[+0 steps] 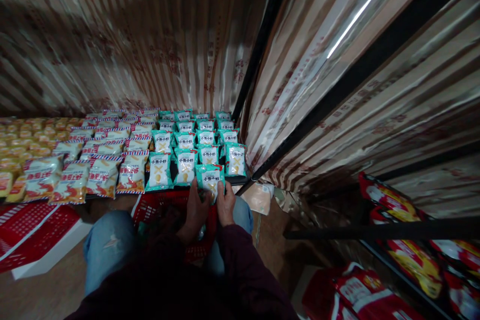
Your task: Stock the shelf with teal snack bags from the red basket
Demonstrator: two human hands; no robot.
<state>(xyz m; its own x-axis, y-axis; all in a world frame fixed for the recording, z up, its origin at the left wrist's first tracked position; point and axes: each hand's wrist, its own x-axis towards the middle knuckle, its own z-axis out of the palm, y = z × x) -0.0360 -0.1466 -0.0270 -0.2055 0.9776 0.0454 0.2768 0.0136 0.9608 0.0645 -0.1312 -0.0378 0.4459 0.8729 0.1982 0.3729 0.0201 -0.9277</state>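
Between my two hands is a small teal-and-white snack bag (210, 176), upright with its printed front facing me. My left hand (195, 210) grips its lower left side, and my right hand (226, 203) grips its right edge. Just behind it, rows of matching teal snack bags (185, 165) stand on a dark shelf (237, 180). Below my hands, between my knees, sits a red plastic basket (157, 205); its contents are dark and partly hidden by my arms.
Left of the teal bags stand rows of orange-and-white snack bags (133, 171), then small yellow packages (22, 150). Another red basket (41, 230) is at the lower left. Black shelf posts (318, 115) rise at the right, near red packages (408, 255). Striped sheeting (150, 35) hangs behind.
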